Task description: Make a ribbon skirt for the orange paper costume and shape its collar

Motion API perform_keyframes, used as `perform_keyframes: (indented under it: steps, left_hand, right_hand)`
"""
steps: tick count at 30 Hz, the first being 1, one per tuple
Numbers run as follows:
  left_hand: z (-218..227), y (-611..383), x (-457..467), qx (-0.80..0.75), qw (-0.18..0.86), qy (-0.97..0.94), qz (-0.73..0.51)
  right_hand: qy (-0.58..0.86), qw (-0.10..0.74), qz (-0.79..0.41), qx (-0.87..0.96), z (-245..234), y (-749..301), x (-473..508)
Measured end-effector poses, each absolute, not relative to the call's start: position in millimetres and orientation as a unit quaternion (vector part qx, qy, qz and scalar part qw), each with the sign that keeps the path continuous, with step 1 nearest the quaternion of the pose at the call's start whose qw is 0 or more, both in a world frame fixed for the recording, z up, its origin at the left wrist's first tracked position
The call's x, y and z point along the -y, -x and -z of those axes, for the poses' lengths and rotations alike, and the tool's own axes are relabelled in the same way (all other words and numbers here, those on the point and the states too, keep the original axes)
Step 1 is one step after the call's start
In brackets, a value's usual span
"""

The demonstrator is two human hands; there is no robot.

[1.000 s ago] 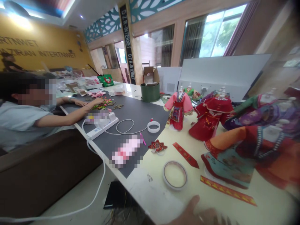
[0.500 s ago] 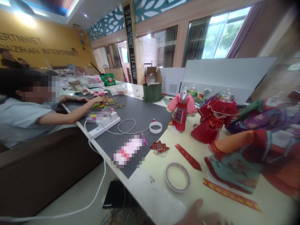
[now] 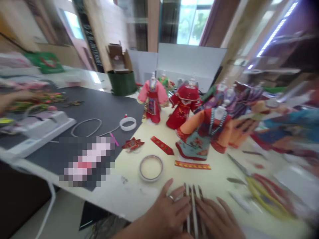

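Both my hands meet at the bottom of the view, around several long, thin metal tweezers (image 3: 193, 207) standing close together. My left hand (image 3: 166, 209), with a ring on one finger, wraps their left side. My right hand (image 3: 216, 219) closes on them from the right. The picture is blurred, so their tips are hard to see. Just beyond my left hand lies a roll of clear tape (image 3: 151, 168). A doll-sized costume in orange and teal (image 3: 195, 142) stands beyond my hands, with a red-and-gold paper strip (image 3: 192, 165) at its foot.
Several more costumes, including pink (image 3: 152, 103) and red (image 3: 184, 106), stand along the cream table (image 3: 129, 196). Yellow-handled pliers (image 3: 266, 196) lie to the right. A black mat (image 3: 99, 103) holds a power strip (image 3: 37, 127). A co-worker's hand (image 3: 12, 98) enters at left.
The view has swung right and down, so the co-worker's body has left it. My hands, earlier one blurred hand at the bottom edge, are now together around the tweezers.
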State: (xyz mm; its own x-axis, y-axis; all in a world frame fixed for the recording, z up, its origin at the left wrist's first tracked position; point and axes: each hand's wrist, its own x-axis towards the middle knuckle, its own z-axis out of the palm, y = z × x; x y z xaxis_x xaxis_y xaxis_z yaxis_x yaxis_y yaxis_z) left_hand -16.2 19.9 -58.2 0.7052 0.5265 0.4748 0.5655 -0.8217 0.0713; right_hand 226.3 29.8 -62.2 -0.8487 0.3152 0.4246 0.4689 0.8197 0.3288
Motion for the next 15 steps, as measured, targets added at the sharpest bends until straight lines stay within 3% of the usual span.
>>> perform_keyframes:
  steps: [8, 15]
  left_hand:
    - [52, 14, -21, 0.290, 0.020, 0.917, 0.273]
    - [40, 16, -23, 0.287, 0.000, 0.939, 0.192]
  right_hand:
    - [0.294, 0.133, 0.139, 0.936, 49, -221, -14]
    - [0.302, 0.133, 0.099, 0.939, 51, -225, -12]
